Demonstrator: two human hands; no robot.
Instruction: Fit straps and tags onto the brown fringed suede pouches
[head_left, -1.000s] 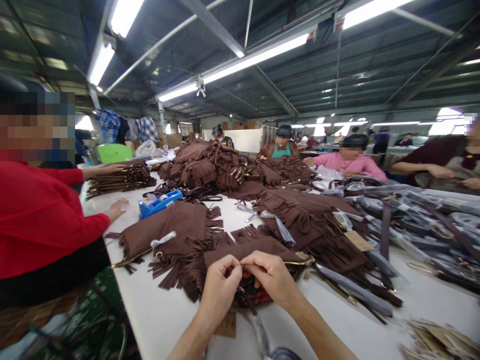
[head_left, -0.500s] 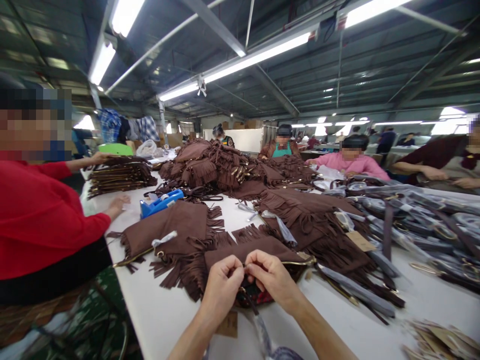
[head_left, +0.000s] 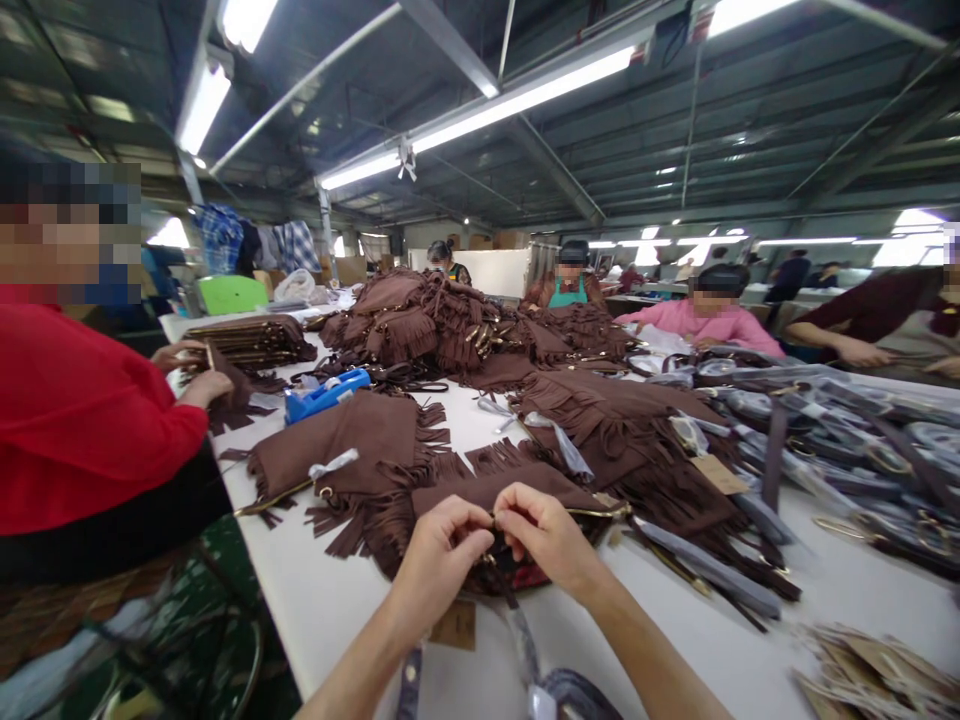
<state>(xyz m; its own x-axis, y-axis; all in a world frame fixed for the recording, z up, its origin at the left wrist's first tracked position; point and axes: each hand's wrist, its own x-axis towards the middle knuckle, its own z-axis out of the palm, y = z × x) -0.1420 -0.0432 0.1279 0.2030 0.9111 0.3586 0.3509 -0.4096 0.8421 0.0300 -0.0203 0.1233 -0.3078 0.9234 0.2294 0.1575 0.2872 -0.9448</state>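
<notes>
A brown fringed bag (head_left: 499, 490) lies in front of me with its zipped top facing my body, and a dark red lining shows in its opening. Over that edge my left hand (head_left: 442, 545) is closed in a pinch, its fingertips almost meeting those of the other hand. My right hand (head_left: 547, 540) also pinches there, thumb against forefinger. Whatever small thing lies between the fingertips is too hidden to name. From the bag a wrapped strap (head_left: 521, 640) runs toward me, and a brown card tag (head_left: 456, 625) rests under my left wrist.
Another fringed bag (head_left: 345, 445) lies left, near a blue tape dispenser (head_left: 326, 395). Behind is a heap of brown bags (head_left: 420, 325). Wrapped straps (head_left: 847, 440) cover the right side; card tags (head_left: 877, 675) lie front right. A co-worker in red (head_left: 90, 430) sits close at left.
My left hand's fingers have straightened a little at the bag's edge; my right hand stays nearly in place. The co-worker in red has brought both hands together over a brown piece.
</notes>
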